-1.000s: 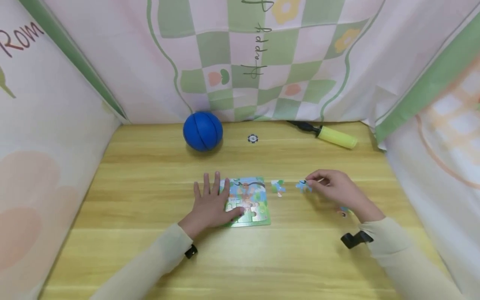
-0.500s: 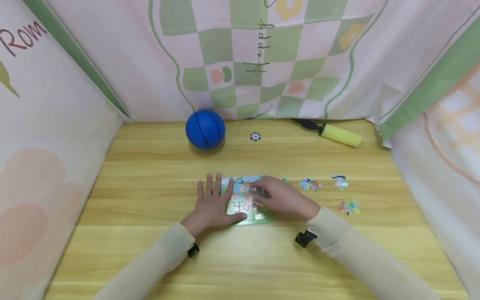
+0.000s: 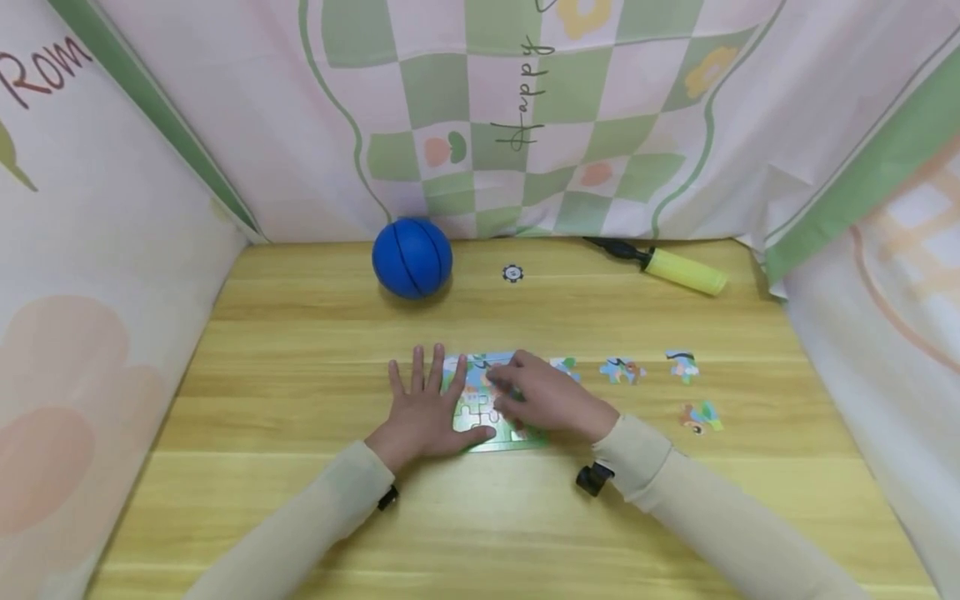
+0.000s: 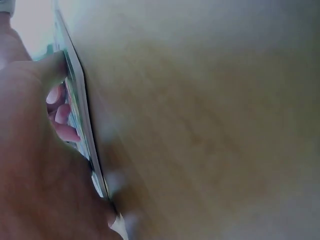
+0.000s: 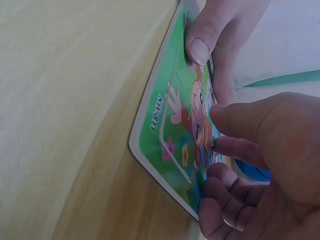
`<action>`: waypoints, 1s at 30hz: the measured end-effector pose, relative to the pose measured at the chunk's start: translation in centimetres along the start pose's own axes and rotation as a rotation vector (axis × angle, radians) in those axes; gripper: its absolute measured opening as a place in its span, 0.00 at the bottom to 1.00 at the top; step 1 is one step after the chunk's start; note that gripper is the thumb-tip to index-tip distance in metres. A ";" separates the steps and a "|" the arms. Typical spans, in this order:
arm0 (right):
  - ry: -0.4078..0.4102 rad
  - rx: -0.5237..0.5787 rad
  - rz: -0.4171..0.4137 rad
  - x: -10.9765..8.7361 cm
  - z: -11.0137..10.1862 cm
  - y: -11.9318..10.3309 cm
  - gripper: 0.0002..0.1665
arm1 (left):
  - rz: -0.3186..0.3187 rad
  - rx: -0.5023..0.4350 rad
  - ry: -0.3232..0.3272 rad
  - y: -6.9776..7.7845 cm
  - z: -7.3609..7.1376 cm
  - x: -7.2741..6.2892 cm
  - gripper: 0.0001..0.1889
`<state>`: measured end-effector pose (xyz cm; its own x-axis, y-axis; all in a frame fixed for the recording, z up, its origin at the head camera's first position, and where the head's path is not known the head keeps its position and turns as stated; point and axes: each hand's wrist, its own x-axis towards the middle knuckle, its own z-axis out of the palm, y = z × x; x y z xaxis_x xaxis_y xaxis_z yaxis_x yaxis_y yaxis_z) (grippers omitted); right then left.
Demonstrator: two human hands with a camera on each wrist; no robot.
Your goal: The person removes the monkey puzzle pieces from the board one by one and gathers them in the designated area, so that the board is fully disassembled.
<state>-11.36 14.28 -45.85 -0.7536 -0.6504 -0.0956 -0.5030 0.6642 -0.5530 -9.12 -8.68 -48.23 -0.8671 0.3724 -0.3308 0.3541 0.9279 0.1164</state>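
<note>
**Two hands on a thin puzzle board**

Nearest us, our left hand [image 3: 427, 412] lies flat with straight fingers on the left edge of the puzzle board [image 3: 491, 400], thumb resting along its near side and pinning it to the wooden table [image 3: 300, 367]. Our right hand [image 3: 543, 398] sits over the board's right half with fingers curled down onto the picture; whether they pinch a piece or only press on one, we cannot tell, since the fingertips cover that spot. From the right wrist view the board [image 5: 172, 135] shows as a thin card with a green border and rounded corner, lying flat.

We judge the board light, stiff enough to slide as one sheet, and smooth on the wood, so it wants a hand holding it down at an edge. The pieces look small, flat and easy to bend; fingertips at the edges suit them best.

Just right of the board lie four loose pieces [image 3: 621, 370] in a loose row. Farther back sit a blue ball [image 3: 412, 257], a small black-and-white disc [image 3: 512, 273], and a yellow pump [image 3: 678, 271] by the cloth backdrop [image 3: 525, 117].
</note>
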 end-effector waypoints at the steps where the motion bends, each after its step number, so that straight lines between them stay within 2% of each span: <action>1: 0.004 -0.001 -0.002 0.0 0.0 -0.1 0.27 | -0.005 0.018 0.003 0.0 0.0 -0.1 0.61; 6: 0.046 0.002 -0.026 0.2 0.1 -0.4 0.23 | -0.026 0.116 -0.011 0.2 -0.2 -0.4 0.59; 9: 0.074 0.041 -0.018 0.4 0.4 -0.4 0.20 | -0.027 0.159 -0.018 0.4 -0.5 -0.4 0.59; 16: 0.061 0.296 0.044 0.7 0.3 -0.6 0.14 | -0.030 0.170 -0.041 0.6 -0.9 -0.3 0.59; 21: 0.149 0.436 0.067 0.1 -0.8 0.2 0.12 | -0.034 0.157 -0.041 0.6 -0.9 -0.1 0.59; 24: 0.191 0.496 0.093 -1.5 -2.1 1.2 0.13 | -0.025 0.146 -0.026 0.7 -0.8 -0.1 0.60; 26: 0.195 0.504 0.119 -3.3 -3.0 2.1 0.14 | -0.016 0.142 -0.013 0.7 -0.8 -0.2 0.60; 30: 0.177 0.446 0.173 -7.6 -4.1 4.4 0.13 | -0.004 0.128 0.013 0.4 -0.6 -0.6 0.59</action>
<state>-9.60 23.72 -44.17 -0.8894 -0.4468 -0.0969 -0.1638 0.5092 -0.8449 -8.65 -8.49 -47.46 -0.8729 0.3693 -0.3190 0.3914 0.9202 -0.0057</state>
